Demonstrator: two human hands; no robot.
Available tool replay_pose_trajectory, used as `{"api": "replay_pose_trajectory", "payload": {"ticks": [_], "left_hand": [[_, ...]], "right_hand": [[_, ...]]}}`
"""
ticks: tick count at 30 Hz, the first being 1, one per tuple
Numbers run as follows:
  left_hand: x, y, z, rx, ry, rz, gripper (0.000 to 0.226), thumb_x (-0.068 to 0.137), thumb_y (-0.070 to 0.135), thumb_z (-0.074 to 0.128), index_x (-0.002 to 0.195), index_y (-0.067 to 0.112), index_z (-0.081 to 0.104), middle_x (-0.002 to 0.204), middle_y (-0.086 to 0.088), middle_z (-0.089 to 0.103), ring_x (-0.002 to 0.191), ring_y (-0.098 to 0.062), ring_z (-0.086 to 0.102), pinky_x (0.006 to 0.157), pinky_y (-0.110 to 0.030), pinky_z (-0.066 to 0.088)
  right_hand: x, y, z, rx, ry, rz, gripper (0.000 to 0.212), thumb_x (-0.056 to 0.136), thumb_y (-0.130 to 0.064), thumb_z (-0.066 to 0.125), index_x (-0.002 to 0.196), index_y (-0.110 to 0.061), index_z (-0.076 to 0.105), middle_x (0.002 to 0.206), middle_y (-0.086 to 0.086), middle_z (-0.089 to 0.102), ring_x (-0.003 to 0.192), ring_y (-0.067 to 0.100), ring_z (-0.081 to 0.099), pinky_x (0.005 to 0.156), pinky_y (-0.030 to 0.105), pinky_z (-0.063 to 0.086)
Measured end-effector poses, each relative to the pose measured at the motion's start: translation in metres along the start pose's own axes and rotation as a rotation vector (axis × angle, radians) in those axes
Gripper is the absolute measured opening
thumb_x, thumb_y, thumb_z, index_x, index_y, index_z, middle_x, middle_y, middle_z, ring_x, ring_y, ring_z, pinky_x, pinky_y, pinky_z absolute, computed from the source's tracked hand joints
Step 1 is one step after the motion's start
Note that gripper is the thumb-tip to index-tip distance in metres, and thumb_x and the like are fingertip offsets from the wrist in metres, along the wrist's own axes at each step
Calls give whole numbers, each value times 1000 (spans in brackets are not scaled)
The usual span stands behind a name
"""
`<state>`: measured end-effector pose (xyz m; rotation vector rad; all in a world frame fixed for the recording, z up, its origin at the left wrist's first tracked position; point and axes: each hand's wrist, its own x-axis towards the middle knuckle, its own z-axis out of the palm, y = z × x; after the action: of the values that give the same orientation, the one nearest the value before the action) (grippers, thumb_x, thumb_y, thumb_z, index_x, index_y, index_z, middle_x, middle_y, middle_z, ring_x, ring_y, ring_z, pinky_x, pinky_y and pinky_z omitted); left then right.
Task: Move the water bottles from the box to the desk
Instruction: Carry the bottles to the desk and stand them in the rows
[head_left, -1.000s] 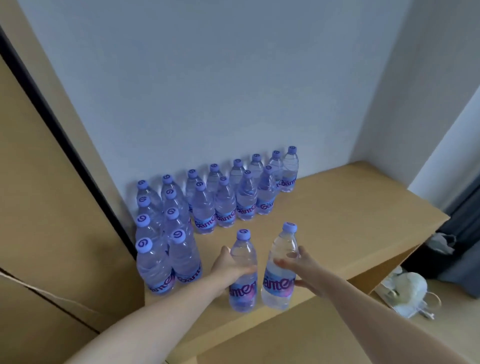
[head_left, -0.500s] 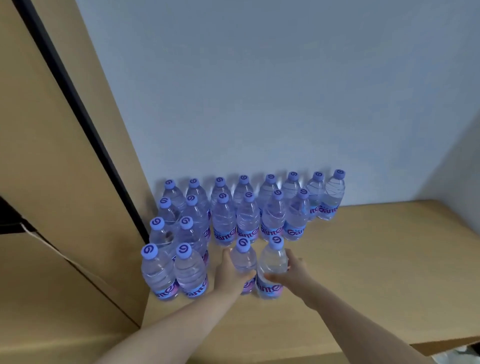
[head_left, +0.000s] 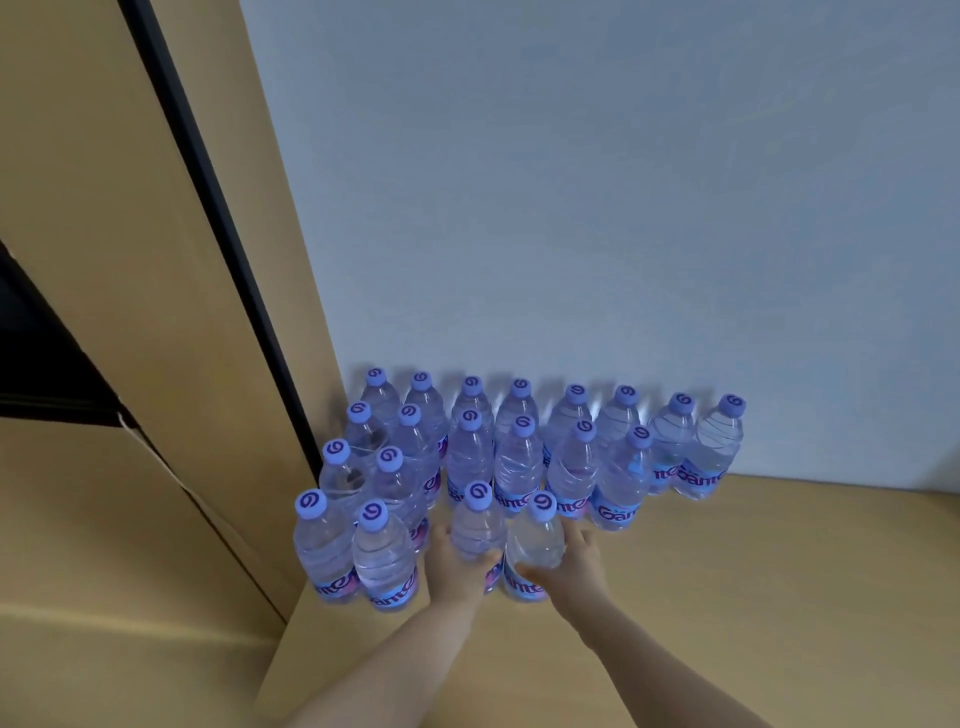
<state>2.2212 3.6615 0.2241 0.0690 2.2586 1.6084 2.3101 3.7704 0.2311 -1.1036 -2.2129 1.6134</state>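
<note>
Two clear water bottles with purple caps stand side by side on the wooden desk (head_left: 753, 582). My left hand (head_left: 457, 566) grips the left bottle (head_left: 478, 525) around its lower body. My right hand (head_left: 576, 564) grips the right bottle (head_left: 537, 540) the same way. Both bottles sit just in front of the second row of the standing bottles (head_left: 519, 447), which fill the desk's back left corner against the wall. The box is out of view.
Two more bottles (head_left: 353, 551) stand at the desk's left front, close beside my left hand. A tall wooden panel (head_left: 156, 312) with a black edge rises at the left. The desk's right part is bare wood.
Both hands have pushed the two bottles away from the desk's front edge toward the rows at the back. The camera has moved closer and turned left.
</note>
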Motion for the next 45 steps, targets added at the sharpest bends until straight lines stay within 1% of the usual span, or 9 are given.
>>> {"api": "replay_pose_trajectory", "payload": {"ticks": [5,11,18,26,32,34,36,41,45], "left_hand": [[9,2,4,-18,96,36,49,69,1,78,111,3,54,93,0,58,90,-22,58,75,-24,37],[28,3,3,-5,139,-29,46,74,5,76,112,-4,52,110,-19,62,104,-31,59,84,-33,41],[36,1,6,-11,191,-52,45,77,8,75,113,-5,51,112,-20,61,105,-32,58,82,-30,39],[43,3,0,33,107,-57,47,77,13,76,112,0,48,107,-14,60,102,-30,58,82,-31,42],[33,5,-8,-20,-14,-26,26,82,4,68,98,15,51,91,-2,58,90,-22,56,80,-32,47],[24,2,-12,-84,-54,-35,29,84,3,63,96,26,50,97,0,60,91,-20,56,88,-40,48],[15,-4,-18,-121,-71,-71,30,88,1,59,86,30,49,89,4,57,88,-17,53,87,-37,46],[-13,-28,-33,-34,-140,-170,25,89,-4,46,92,16,60,83,4,54,73,-7,49,65,-22,41],[-38,-56,-59,36,-207,-274,21,86,-5,53,94,11,64,90,-1,59,69,-12,52,53,-20,41]], "right_hand": [[12,-11,6,12,7,-14,74,73,-9,78,138,-22,46,133,2,38,112,19,48,96,34,45],[27,-20,16,-16,-10,-8,72,73,-11,78,137,-20,45,131,5,41,116,21,48,101,39,44],[36,-21,27,-32,33,-23,69,75,-17,78,135,-21,46,120,-1,38,108,17,46,87,27,40],[42,-26,27,-86,-22,28,76,77,-20,77,141,-22,36,136,4,37,119,21,45,94,32,42],[38,-30,25,44,-151,140,67,84,-17,70,140,-11,35,135,10,47,124,28,48,105,43,42],[35,-25,24,6,-188,164,44,87,-17,67,125,-9,46,118,12,53,108,26,56,91,36,48],[26,-23,21,-70,-225,199,10,91,-15,59,91,-9,51,80,8,48,68,19,50,63,27,43],[5,-6,23,-354,-322,158,38,95,-17,49,117,12,58,85,12,44,78,21,41,68,27,36],[-16,1,35,-425,-389,132,41,93,-20,50,118,12,58,82,9,44,75,21,41,61,26,34]]}}
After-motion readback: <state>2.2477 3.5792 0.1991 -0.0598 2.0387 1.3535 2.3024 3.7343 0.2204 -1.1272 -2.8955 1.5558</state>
